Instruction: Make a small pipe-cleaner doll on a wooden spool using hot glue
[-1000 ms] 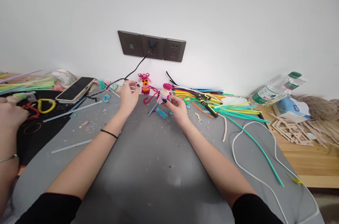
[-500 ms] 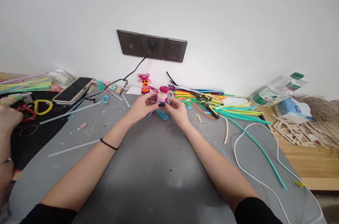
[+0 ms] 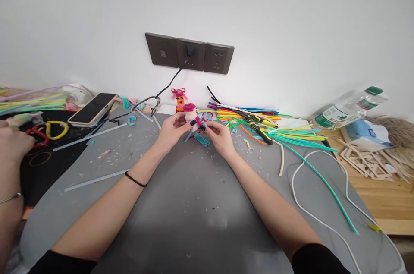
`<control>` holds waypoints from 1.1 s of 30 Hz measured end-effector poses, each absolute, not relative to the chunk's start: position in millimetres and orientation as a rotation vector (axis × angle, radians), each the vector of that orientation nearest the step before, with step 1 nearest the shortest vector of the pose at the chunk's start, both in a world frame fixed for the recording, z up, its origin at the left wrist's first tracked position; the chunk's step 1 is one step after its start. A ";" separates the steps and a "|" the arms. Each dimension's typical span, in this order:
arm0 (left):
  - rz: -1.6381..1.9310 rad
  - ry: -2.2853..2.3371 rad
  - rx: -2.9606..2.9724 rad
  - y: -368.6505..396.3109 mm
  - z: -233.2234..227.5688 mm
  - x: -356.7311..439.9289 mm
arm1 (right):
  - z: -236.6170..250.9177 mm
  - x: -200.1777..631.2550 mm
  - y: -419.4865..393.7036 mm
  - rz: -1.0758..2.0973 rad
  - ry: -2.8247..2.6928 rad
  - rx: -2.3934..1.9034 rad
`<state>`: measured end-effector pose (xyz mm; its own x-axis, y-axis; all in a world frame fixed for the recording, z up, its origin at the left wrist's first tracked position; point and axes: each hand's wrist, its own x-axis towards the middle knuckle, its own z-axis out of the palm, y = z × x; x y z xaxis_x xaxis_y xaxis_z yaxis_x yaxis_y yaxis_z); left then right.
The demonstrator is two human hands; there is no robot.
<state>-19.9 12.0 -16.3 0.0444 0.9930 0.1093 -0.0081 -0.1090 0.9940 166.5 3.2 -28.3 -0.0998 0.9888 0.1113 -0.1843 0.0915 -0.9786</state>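
Grey counter [image 3: 194, 205] against white wall. Left hand [image 3: 170, 129] and right hand [image 3: 220, 135] both pinching pink figure [image 3: 190, 114] between them; pipe cleaners [image 3: 258, 121] right of right hand.

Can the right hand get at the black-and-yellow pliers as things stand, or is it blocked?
Probably yes, once freed: the right hand helps hold the small pink figure. The pliers lie uncovered atop the pipe cleaners to its right, nothing between.

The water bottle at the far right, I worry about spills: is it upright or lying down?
Lying down: the water bottle rests on its side on the wooden table, green cap toward the wall.
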 end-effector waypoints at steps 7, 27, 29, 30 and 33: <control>1.260 1.140 1.376 5.7 -15.3 -14.4 | -32.0 176.1 12.2 1.173 -1.109 -1.027; 0.920 1.213 1.703 -5.6 -18.9 -3.7 | -20.9 174.0 6.5 1.278 -0.964 -0.881; 0.922 1.204 1.687 -6.4 -18.8 -2.4 | -19.8 173.2 5.7 1.294 -0.938 -0.864; 0.925 1.202 1.679 -6.7 -18.6 -2.0 | -19.1 172.8 5.2 1.299 -0.932 -0.856; 0.935 1.215 1.659 -7.4 -17.4 -1.8 | -17.0 171.4 3.5 1.308 -0.943 -0.859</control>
<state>-1.8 -7.4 -17.4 0.2472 0.9655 0.0815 0.3262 -0.1621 0.9313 171.4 3.5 -17.0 0.0236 0.9967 0.0772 -0.3882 0.0803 -0.9181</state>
